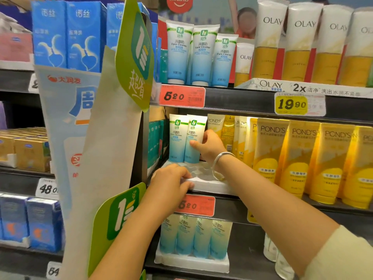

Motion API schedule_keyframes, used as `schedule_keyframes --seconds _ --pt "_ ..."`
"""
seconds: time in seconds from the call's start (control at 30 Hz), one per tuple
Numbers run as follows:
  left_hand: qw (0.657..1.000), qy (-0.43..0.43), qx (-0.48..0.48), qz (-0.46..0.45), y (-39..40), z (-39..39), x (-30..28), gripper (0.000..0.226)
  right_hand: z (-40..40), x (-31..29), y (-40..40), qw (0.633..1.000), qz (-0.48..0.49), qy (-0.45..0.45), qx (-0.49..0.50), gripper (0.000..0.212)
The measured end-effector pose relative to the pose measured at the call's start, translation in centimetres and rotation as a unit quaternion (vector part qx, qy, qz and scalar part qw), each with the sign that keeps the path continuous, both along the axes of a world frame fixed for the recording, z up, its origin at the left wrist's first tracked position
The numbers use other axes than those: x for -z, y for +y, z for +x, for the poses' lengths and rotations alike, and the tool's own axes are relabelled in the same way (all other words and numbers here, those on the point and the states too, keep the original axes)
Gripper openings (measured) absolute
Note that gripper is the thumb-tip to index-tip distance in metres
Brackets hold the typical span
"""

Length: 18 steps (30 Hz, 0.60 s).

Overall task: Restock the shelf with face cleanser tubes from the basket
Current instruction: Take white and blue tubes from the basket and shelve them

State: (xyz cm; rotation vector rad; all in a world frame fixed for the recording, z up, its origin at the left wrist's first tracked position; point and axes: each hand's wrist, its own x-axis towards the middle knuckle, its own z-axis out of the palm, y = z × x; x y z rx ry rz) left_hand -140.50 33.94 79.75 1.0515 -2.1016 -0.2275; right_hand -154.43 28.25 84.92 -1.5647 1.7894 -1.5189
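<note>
- The right hand (pixel 210 147) has its grip closed on a face cleanser tube (pixel 194 138): the thumb lies across the tube's front at about mid-height and the fingers wrap round its right edge and behind it.
- That tube stands upright, cap down, with its base at the back of a white tray (pixel 210 183) on the middle shelf (pixel 262 207); most of the tube shows above and to the left of the grip.
- A second cleanser tube (pixel 177 138) stands upright just to its left, touching it side by side.
- A silver bangle (pixel 222 158) circles the right wrist, which reaches in over the tray's empty moulded hollows.
- The left hand (pixel 171 179) rests on the tray's front left corner, fingers curled over the rim and gripping it, below and to the left of the held tube.
- A red price tag (pixel 196 205) reading 5.20 sits on the shelf edge just under the left hand.
- To the right of the right hand, yellow Pond's tubes (pixel 302 156) fill the rest of the middle shelf.
- On the upper shelf, three more blue-and-white cleanser tubes (pixel 201 55) stand in a row, with Olay tubes (pixel 302 43) to their right.
- On the lower shelf, four of the same cleanser tubes (pixel 195 239) stand in another white tray.
- A green and white hanging sign (pixel 135 53) divides this bay from the blue boxes (pixel 68 35) on the left.
- The basket is out of sight.
</note>
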Motion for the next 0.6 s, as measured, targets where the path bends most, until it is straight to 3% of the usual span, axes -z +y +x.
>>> schedule_keyframes --seconds 0.27,0.37,0.53,0.6 --pt "1.000 0.004 -0.003 0.001 -0.2 -0.1 0.1 0.021 0.3 -0.2 1.1 0.999 0.015 0.009 0.032 0.029" --pt "1.000 0.010 -0.007 -0.009 -0.3 -0.2 0.0 0.021 0.2 -0.3 2.9 0.998 0.012 -0.028 0.059 0.033" --pt "0.992 0.103 0.049 -0.050 0.8 -0.3 -0.5 0.015 -0.8 0.1 9.4 0.994 -0.049 -0.097 0.031 0.004" --pt "0.981 0.161 0.095 -0.042 2.2 -0.4 -0.7 0.007 -1.2 0.7 12.3 0.991 -0.058 -0.116 0.025 0.007"
